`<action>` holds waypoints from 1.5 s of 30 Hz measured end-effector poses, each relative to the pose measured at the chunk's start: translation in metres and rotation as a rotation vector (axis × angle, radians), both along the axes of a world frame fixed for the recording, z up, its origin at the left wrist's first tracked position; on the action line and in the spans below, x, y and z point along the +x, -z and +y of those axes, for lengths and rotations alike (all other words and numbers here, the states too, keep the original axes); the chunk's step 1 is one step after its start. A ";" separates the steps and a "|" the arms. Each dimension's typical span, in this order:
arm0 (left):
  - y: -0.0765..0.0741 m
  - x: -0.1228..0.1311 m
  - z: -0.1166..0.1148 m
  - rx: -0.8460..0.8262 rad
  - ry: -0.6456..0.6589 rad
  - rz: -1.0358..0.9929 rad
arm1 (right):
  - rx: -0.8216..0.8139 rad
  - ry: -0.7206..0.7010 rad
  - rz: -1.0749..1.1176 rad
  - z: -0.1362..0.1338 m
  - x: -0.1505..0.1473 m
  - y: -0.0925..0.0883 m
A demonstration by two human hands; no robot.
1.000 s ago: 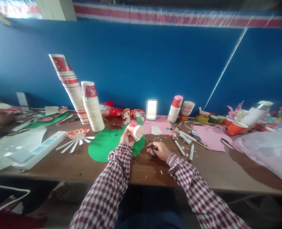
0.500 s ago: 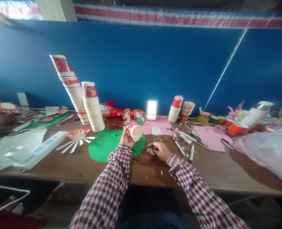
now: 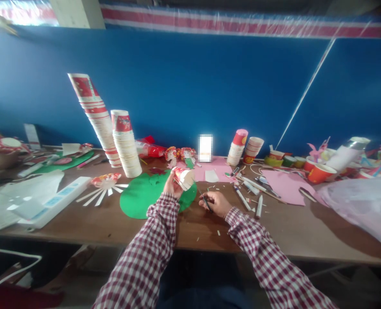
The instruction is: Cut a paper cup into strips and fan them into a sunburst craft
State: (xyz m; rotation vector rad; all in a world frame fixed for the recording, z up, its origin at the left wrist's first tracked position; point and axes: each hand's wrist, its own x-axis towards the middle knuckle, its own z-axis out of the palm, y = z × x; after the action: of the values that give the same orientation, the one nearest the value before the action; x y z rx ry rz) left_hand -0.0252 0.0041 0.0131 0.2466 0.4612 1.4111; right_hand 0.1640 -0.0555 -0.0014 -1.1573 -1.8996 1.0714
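My left hand (image 3: 171, 187) is closed round a red and white paper cup (image 3: 184, 178), held tilted above the green paper disc (image 3: 139, 197). The cup's white side has cut strips and faces to the right. My right hand (image 3: 219, 203) grips a pair of scissors (image 3: 206, 202) with dark handles, low over the brown table. The scissors' blades point up and left toward the cup, apart from it. To the left of the disc lies a cup cut into spread white strips (image 3: 105, 189).
Tall cup stacks (image 3: 126, 146) stand at back left, and shorter stacks (image 3: 237, 148) at back right. Pink paper (image 3: 285, 186), markers (image 3: 242, 198) and scraps lie to the right, beside a plastic bag (image 3: 364, 206). A co-worker's hand (image 3: 0, 163) shows at far left.
The cup in my left hand has turned, so more of its cut white side shows and its round face less. My right hand with the scissors has barely moved.
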 end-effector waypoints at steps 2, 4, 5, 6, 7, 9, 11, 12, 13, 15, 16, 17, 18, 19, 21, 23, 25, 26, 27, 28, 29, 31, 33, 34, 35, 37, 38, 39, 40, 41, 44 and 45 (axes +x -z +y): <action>-0.002 0.002 -0.001 0.001 -0.002 0.006 | -0.003 -0.001 -0.002 0.000 0.000 0.000; -0.004 0.003 -0.002 -0.008 -0.014 0.015 | -0.001 -0.002 -0.010 0.000 0.000 0.000; -0.005 0.003 -0.002 -0.012 -0.018 0.018 | 0.000 -0.004 -0.013 0.000 0.000 -0.001; -0.005 0.003 -0.002 -0.010 -0.019 0.016 | 0.003 -0.005 -0.016 0.000 0.000 -0.001; -0.005 0.003 -0.002 -0.007 -0.018 0.012 | 0.007 -0.004 -0.017 -0.001 0.000 -0.002; -0.004 0.003 -0.001 -0.003 -0.026 0.001 | 0.012 -0.001 -0.017 -0.001 -0.001 -0.003; -0.002 0.002 0.001 -0.026 -0.062 0.005 | 0.007 0.002 -0.008 -0.002 -0.001 -0.004; -0.001 0.001 0.003 -0.047 -0.083 0.014 | 0.003 0.003 -0.001 -0.002 -0.002 -0.004; 0.000 0.001 0.004 -0.069 -0.098 0.025 | -0.001 0.004 0.004 -0.002 -0.002 -0.004; 0.002 0.000 0.005 -0.087 -0.111 0.035 | -0.002 0.004 0.008 -0.002 -0.002 -0.003; 0.003 -0.001 0.006 -0.081 -0.110 0.031 | -0.001 0.005 0.007 -0.001 -0.001 -0.003; 0.003 -0.001 0.006 -0.075 -0.103 0.025 | -0.003 0.006 0.006 -0.001 -0.001 -0.002; 0.003 -0.002 0.006 -0.073 -0.097 0.019 | -0.005 0.005 0.007 0.000 -0.001 -0.001; 0.003 -0.002 0.006 -0.073 -0.086 0.014 | -0.008 0.003 0.009 0.000 0.000 0.000; 0.002 -0.003 0.006 -0.075 -0.065 0.004 | -0.014 0.001 0.011 0.001 0.000 0.001; 0.001 -0.003 0.006 -0.061 -0.053 -0.006 | -0.018 0.002 0.013 0.001 0.000 0.002; -0.001 -0.003 0.006 -0.051 -0.050 -0.020 | -0.032 0.001 0.027 0.001 0.000 0.002; -0.002 -0.003 0.006 -0.054 -0.047 -0.024 | -0.043 -0.003 0.037 0.001 -0.001 0.001; -0.003 -0.003 0.006 -0.059 -0.042 -0.026 | -0.054 -0.005 0.048 0.000 -0.001 0.000; -0.003 -0.003 0.006 -0.065 -0.039 -0.027 | -0.064 -0.007 0.058 0.000 -0.001 0.000; -0.003 -0.004 0.006 -0.074 -0.034 -0.025 | -0.072 -0.007 0.067 -0.001 -0.001 -0.001; -0.002 -0.005 0.007 -0.090 -0.022 -0.015 | -0.076 -0.006 0.075 -0.001 -0.001 -0.002; 0.000 -0.006 0.007 -0.104 -0.016 0.003 | -0.064 -0.005 0.078 -0.001 -0.001 -0.001; 0.002 -0.007 0.007 -0.106 -0.016 0.014 | -0.057 -0.005 0.078 -0.001 -0.001 -0.001; 0.003 -0.007 0.007 -0.106 -0.018 0.023 | -0.051 -0.005 0.077 0.000 -0.001 0.000; 0.004 -0.007 0.005 -0.102 -0.026 0.032 | -0.047 -0.006 0.072 0.000 -0.001 0.001; 0.003 -0.007 0.004 -0.103 -0.027 0.030 | -0.044 -0.006 0.066 0.001 -0.001 0.002; 0.002 -0.006 0.002 -0.104 -0.024 0.024 | -0.041 -0.004 0.059 0.001 -0.001 0.002; 0.000 -0.005 0.000 -0.102 -0.012 0.015 | -0.035 -0.002 0.051 0.001 -0.001 0.003; -0.002 -0.004 -0.001 -0.096 0.009 0.002 | -0.030 0.000 0.044 0.002 0.000 0.003; -0.007 -0.001 -0.005 -0.054 0.066 -0.028 | -0.018 -0.001 0.021 0.002 0.000 0.003; -0.008 -0.001 -0.005 -0.043 0.073 -0.031 | -0.018 -0.001 0.015 0.002 0.000 0.002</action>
State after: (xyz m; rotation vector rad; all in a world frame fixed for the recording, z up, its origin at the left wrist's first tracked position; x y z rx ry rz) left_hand -0.0262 -0.0013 0.0206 0.2048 0.4522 1.3310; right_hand 0.1643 -0.0538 -0.0038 -1.1549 -1.8826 1.0966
